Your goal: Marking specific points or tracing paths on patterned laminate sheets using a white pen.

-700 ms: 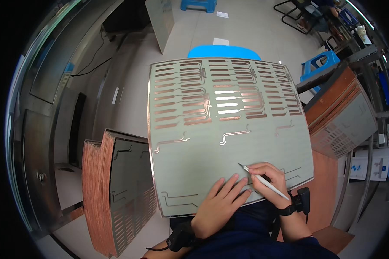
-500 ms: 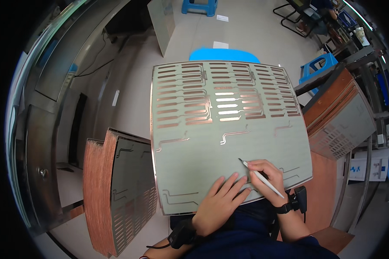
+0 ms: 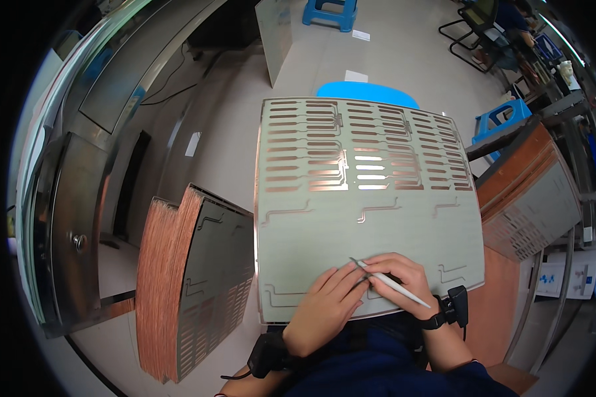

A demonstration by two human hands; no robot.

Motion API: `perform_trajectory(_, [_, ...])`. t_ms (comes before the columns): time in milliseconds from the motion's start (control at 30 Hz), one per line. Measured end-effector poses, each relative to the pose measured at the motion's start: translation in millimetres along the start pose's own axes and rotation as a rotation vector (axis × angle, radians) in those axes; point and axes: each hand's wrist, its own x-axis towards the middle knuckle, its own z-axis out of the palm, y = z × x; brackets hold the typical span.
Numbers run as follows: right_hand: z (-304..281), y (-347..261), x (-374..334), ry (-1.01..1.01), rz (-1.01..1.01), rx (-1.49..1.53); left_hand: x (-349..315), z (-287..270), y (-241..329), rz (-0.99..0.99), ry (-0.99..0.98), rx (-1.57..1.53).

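Note:
A large grey-green circuit panel point(image 3: 311, 245) with copper traces lies in front of me, its near edge at my lap. My right hand point(image 3: 404, 278) pinches a slim white pen-like tool point(image 3: 397, 286) with a thin dark pointed tip. The tip is at the panel's lower middle, just above my left fingertips. My left hand point(image 3: 324, 301) rests on the panel with its fingers stretched out flat. Its fingertips come right up to the fingers of my right hand, and I cannot tell whether they touch the tool. Black devices are strapped to both wrists.
A thick stack of copper-edged panels point(image 3: 165, 278) stands at the left; another stack point(image 3: 523, 192) leans at the right. Beyond the panel is a blue stool top point(image 3: 371, 92), with more blue stools point(image 3: 503, 119) further off. A metal cabinet point(image 3: 76, 218) lines the left. A person point(image 3: 513, 23) sits far right.
The tool's tip has come down and left, nearer to me. My left fingers have drawn together and moved next to my right hand. The whole view has shifted slightly.

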Motion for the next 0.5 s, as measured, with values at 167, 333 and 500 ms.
perform_trajectory(167, [4,1,1,0.005,-0.011,-0.033,1,2,0,-0.009,0.030,0.006])
perform_trajectory(333, [10,0,1,0.059,-0.034,-0.073,3,2,1,-0.015,0.048,0.000])
perform_trajectory(500, [15,1,5,0.104,-0.036,-0.069,4,1,0,-0.031,0.042,-0.012])
